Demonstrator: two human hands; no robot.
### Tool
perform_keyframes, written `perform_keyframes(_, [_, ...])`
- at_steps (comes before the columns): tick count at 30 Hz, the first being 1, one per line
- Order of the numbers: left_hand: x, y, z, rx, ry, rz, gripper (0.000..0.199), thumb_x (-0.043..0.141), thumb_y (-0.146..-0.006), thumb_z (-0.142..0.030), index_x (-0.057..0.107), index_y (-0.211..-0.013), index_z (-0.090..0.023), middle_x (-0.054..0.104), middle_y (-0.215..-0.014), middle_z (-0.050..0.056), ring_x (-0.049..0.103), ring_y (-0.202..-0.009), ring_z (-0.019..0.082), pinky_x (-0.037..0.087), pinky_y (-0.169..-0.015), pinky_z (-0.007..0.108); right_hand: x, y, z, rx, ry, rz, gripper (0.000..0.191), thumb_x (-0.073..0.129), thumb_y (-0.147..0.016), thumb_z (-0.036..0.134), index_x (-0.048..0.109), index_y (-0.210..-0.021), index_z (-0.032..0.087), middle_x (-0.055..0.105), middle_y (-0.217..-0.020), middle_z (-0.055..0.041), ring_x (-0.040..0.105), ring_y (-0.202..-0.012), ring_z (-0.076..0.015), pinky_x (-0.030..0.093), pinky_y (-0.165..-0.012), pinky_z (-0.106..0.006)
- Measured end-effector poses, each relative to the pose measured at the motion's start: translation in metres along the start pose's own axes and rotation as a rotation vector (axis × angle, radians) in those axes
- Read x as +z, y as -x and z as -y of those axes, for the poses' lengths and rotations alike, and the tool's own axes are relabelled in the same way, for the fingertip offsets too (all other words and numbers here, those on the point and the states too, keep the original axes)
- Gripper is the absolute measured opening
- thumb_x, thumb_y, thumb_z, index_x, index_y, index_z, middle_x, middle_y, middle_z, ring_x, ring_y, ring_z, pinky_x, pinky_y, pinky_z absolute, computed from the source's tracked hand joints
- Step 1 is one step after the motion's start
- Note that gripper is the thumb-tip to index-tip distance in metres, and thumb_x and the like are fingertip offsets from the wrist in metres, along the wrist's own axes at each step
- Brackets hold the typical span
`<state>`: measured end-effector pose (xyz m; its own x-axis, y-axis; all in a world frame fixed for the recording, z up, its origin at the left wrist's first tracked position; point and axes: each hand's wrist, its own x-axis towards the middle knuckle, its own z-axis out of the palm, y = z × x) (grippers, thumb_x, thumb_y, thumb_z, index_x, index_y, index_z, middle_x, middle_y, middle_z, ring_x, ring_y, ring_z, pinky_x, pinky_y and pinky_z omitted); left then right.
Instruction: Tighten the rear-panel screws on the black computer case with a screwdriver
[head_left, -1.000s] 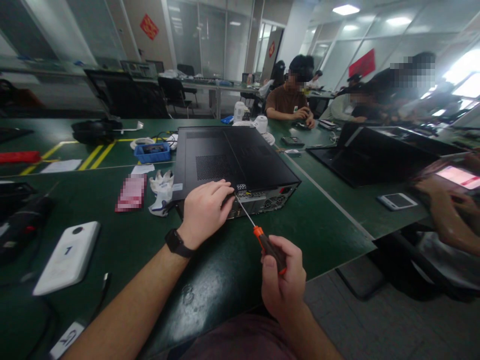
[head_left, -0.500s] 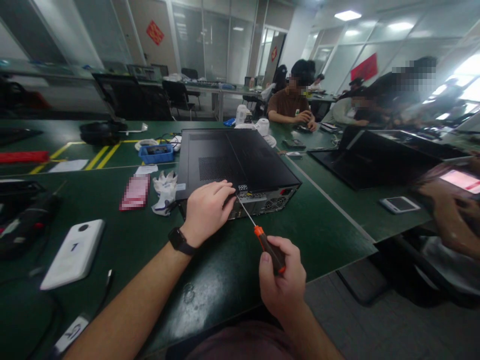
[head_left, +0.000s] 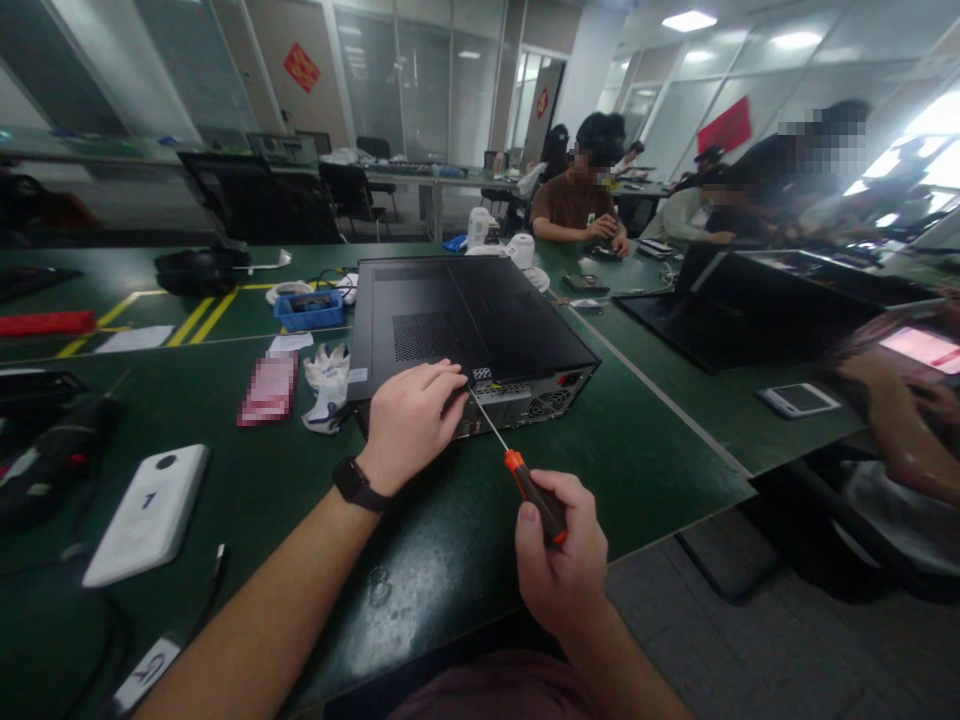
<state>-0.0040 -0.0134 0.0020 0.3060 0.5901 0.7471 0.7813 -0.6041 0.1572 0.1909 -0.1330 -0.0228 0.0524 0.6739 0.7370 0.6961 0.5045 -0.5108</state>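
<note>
Green table (head_left: 652, 470), items (head_left: 305, 299) in bin (head_left: 309, 320), right hand (head_left: 564, 545) round screwdriver (head_left: 538, 498), left hand's (head_left: 415, 415) grip unclear.

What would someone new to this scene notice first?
Probably the big black computer case lying flat on the green table, straight ahead. Next, the orange-and-dark screwdriver in the right hand, its shaft reaching the case's near edge beside the left hand. Off left lies a white slab marked "1".
</note>
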Motion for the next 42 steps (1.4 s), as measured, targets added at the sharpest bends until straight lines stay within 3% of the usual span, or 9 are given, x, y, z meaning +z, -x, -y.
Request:
perform_keyframes(24, [0.002, -0.001, 0.0, -0.017, 0.029, -0.005, 0.013, 0.064, -0.095, -0.023, 0.072, -0.105, -0.02, 0.078, -0.117, 0.008, 0.073, -0.112, 0.027, 0.059, -0.095, 0.045, -0.005, -0.007, 0.002, -0.027, 0.051, 0.04, 0.022, 0.056, -0.094, 0.02, 0.057, -0.116, 0.021, 0.065, -0.099, -0.0069, 0.067, -0.086, -0.0204, 0.057, -0.073, -0.035])
perform_keyframes(37, [0.002, -0.001, -0.001, -0.016, 0.009, -0.008, 0.012, 0.064, -0.096, -0.023, 0.072, -0.105, -0.019, 0.078, -0.117, 0.008, 0.073, -0.112, 0.026, 0.058, -0.097, 0.043, -0.003, -0.004, -0.002, -0.067, 0.09, -0.026, 0.022, 0.056, -0.095, 0.02, 0.058, -0.117, 0.022, 0.073, -0.097, -0.0058, 0.074, -0.082, -0.0195, 0.06, -0.071, -0.032])
perform_keyframes(42, [0.001, -0.001, -0.001, -0.004, 0.004, -0.018, 0.012, 0.065, -0.095, -0.023, 0.071, -0.104, -0.019, 0.078, -0.117, 0.008, 0.073, -0.111, 0.026, 0.059, -0.094, 0.043, -0.002, 0.002, -0.009, 0.013, 0.079, -0.026, 0.02, 0.057, -0.098, 0.025, 0.061, -0.117, 0.022, 0.075, -0.088, -0.0039, 0.074, -0.069, -0.0176, 0.059, -0.061, -0.029])
